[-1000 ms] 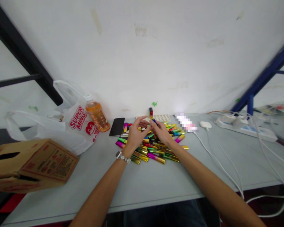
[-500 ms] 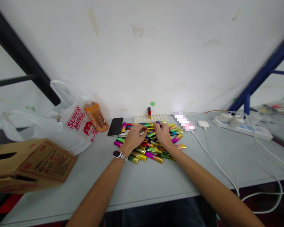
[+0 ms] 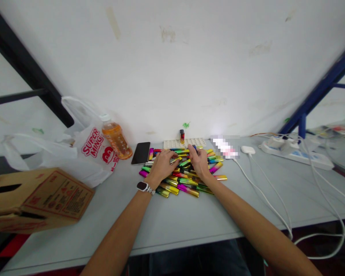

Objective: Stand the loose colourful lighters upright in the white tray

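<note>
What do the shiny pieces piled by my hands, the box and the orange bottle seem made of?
Piled pieces: perhaps plastic or metal, with a glossy metallic finish showing bright highlights.
Box: likely matte cardboard, judging by its brown folded panels.
Orange bottle: probably glossy plastic; its shoulder looks see-through.

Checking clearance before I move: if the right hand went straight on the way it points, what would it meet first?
Probably the pale gridded tray just beyond the right hand; depth is unclear, so it might pass above it.
</note>
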